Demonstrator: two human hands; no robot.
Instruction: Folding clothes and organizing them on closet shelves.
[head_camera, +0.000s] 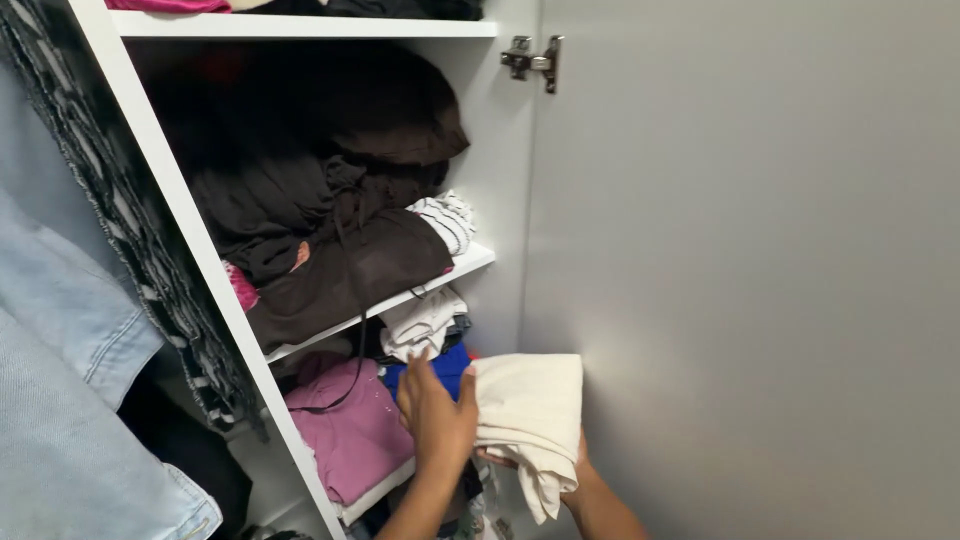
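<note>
A folded cream-white garment (532, 415) is held in front of the lower wardrobe shelf. My left hand (436, 418) presses on its left edge with fingers spread upward. Below it, my right hand (572, 475) supports the cloth from underneath and is mostly hidden by it. Just behind the hands lie a blue garment (445, 368) and a pink garment (345, 430) on the lower shelf.
The middle shelf (470, 262) carries a heap of dark brown and black clothes (320, 200) and a striped white piece (448, 220). An open grey wardrobe door (750, 260) stands at the right. Denim (60, 380) and a patterned dark garment (130, 220) hang at the left.
</note>
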